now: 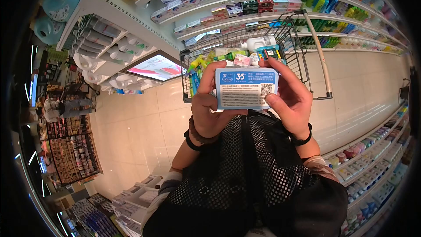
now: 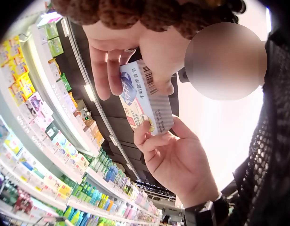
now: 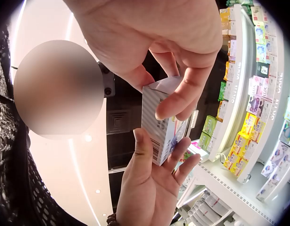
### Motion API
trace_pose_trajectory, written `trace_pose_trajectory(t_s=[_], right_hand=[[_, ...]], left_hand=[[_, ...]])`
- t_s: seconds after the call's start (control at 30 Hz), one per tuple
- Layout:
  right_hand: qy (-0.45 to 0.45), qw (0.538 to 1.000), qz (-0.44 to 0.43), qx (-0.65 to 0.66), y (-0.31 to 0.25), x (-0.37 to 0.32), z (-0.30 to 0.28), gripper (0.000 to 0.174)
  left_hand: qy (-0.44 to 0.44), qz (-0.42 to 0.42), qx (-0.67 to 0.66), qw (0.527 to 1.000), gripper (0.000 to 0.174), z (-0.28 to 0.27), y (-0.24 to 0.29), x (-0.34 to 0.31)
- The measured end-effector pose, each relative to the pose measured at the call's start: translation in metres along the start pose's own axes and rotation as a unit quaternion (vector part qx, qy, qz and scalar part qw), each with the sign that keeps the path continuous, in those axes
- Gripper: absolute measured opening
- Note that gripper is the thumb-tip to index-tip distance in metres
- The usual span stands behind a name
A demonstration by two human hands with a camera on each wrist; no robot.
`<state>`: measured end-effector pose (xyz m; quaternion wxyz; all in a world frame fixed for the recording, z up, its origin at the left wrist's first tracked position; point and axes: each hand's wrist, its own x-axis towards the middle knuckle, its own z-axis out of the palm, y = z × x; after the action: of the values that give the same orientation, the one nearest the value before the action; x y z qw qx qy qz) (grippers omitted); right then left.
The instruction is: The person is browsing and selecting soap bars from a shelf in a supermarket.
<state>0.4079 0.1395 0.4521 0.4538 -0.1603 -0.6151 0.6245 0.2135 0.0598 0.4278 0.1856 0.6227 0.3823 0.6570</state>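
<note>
A small blue-and-white soap box (image 1: pixel 247 88) is held up in front of the body, its printed back with a QR code turned to the head camera. My left hand (image 1: pixel 205 101) grips its left end, with the thumb along the lower edge. At the other end my right hand (image 1: pixel 294 101) pinches the box, thumb pressed on the printed face near the QR code. The left wrist view shows the soap box's (image 2: pixel 145 99) striped side with a barcode. In the right wrist view, fingers of both hands wrap the soap box (image 3: pixel 156 122).
Just beyond the hands stands a wire shopping cart (image 1: pixel 232 48) holding bottles and packages; its handle (image 1: pixel 319 57) is to the right. Shelves of boxed goods (image 1: pixel 228 11) run behind it. A lit screen (image 1: pixel 155 66) sits at left. More stocked shelves (image 1: pixel 372 162) line the right.
</note>
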Motion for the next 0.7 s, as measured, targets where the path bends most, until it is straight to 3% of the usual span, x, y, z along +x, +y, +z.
trace_pose_trajectory(t_s=[0.47, 0.57, 0.7], right_hand=[[0.011, 1.000, -0.001, -0.006, 0.0018, -0.0033, -0.0032, 0.060], [0.010, 1.000, 0.005, -0.003, 0.0015, -0.0025, -0.0043, 0.060], [0.002, 1.000, 0.009, -0.002, 0.0022, 0.0002, -0.0080, 0.060]], left_hand=[[-0.026, 0.009, 0.021, 0.999, 0.053, 0.0029, -0.0016, -0.0006], [0.014, -0.005, 0.001, 1.000, 0.053, 0.0062, -0.0037, -0.0021], [-0.013, 0.001, 0.053, 0.998, 0.063, 0.0042, -0.0064, -0.0002]])
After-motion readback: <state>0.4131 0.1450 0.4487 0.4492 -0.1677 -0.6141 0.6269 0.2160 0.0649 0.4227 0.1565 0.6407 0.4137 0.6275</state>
